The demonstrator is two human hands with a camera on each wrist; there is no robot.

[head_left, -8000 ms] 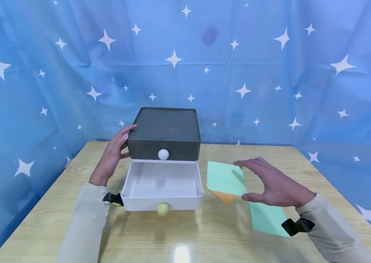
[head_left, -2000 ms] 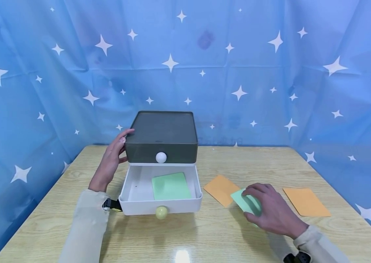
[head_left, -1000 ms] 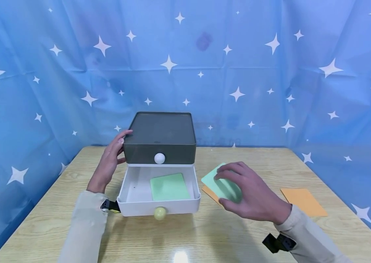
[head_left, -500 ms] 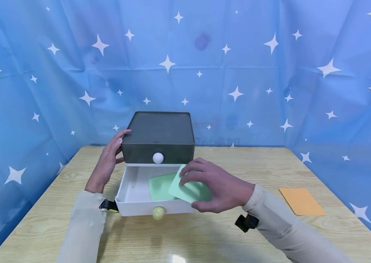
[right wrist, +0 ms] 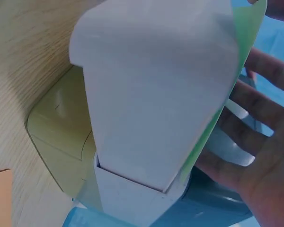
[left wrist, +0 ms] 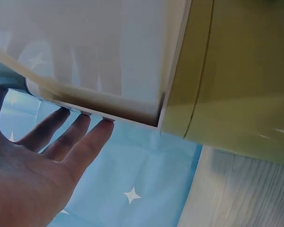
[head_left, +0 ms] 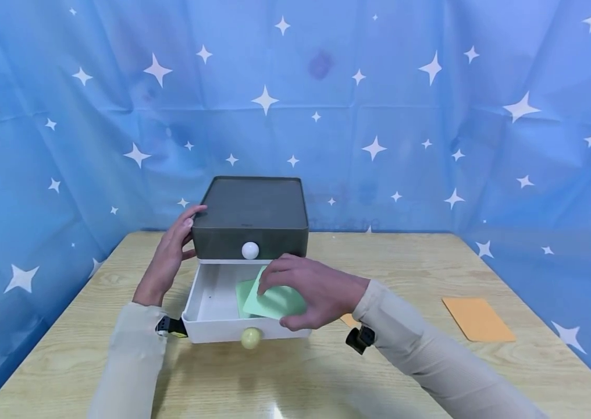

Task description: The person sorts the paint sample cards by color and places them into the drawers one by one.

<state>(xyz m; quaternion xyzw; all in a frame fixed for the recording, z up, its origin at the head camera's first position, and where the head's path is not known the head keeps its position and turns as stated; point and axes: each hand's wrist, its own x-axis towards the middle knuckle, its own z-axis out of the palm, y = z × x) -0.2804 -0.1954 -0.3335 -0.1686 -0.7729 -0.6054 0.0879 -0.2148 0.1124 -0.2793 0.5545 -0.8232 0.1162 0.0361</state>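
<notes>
I have the right hand (head_left: 311,288) above the pulled-out white drawer (head_left: 209,297), fingers bent and spaced only by what they pinch: a green paper square (head_left: 277,302). The paper sits between fingertips and thumb, fingertips on its upper part, thumb at the near edge toward the right corner; the rest pokes out left, past the fingers. On my right wrist feed the green side is a narrow strip, slightly bowed, running along the spread fingers. I can't tell whether its low edge touches the drawer or the sheet below. A second green sheet (head_left: 242,294) lies flat in the drawer, partly covered by the held one.

My left hand (head_left: 167,262) keeps long, loosely spread fingers against the left side of the dark grey box (head_left: 256,203), one fingertip on its top edge; contact only, no grip. In the left wrist view I see several fingertips touching that edge.

Upper knob (head_left: 250,250) white, lower knob (head_left: 251,337) pale green. On the desk (head_left: 65,337), one orange sheet (head_left: 479,319) lies well to the right; a bit of orange paper (head_left: 349,320) peeks out beside the right wrist. Blue curtain (head_left: 295,70) with white stars behind.
</notes>
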